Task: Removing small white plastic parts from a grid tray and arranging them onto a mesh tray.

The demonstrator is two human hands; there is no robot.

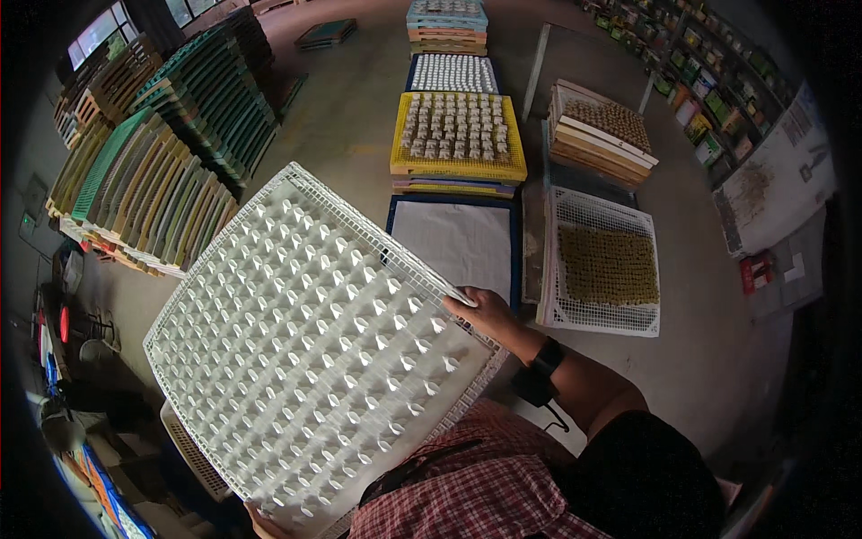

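Note:
A large white mesh tray (489,359) is held tilted in front of me. Rows of small white pointed pieces (310,337) cover the pale sheet lying in it. My right hand (488,317) grips its right rim, thumb on top and the other fingers hidden beneath. At the lower edge of the picture, my left hand (260,519) shows only in part, closed at the tray's bottom corner. Just beyond the tray lies a blue-rimmed tray (514,242) lined with a white sheet (449,232).
Past the blue-rimmed tray stands a stack topped by a yellow tray (514,162) of small pale pieces. To the right are a white tray (651,310) of brownish pieces and a tray stack (602,148). Tall stacks of trays (202,99) stand left; loaded shelves (709,72) line the right wall.

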